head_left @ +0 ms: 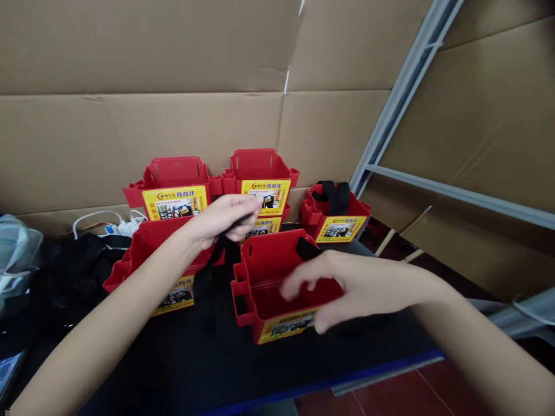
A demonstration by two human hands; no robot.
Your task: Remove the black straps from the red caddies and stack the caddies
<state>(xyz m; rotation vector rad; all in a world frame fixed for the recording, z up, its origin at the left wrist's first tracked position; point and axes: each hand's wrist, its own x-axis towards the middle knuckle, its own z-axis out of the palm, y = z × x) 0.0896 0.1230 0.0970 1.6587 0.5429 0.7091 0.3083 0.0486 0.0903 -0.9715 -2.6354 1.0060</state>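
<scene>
Left hand (232, 216) grips a black strap (244, 220); right hand (351, 278), fingers apart, hovers over a red bin (271, 263), apparently half-strapped; beyond it, another bin (341, 229) already looks strapped.

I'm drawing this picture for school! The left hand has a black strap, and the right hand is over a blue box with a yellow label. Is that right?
Not quite: the box is red, not blue, as the head view shows. The left hand has a black strap, and the right hand is over that red box with a yellow label.
</scene>
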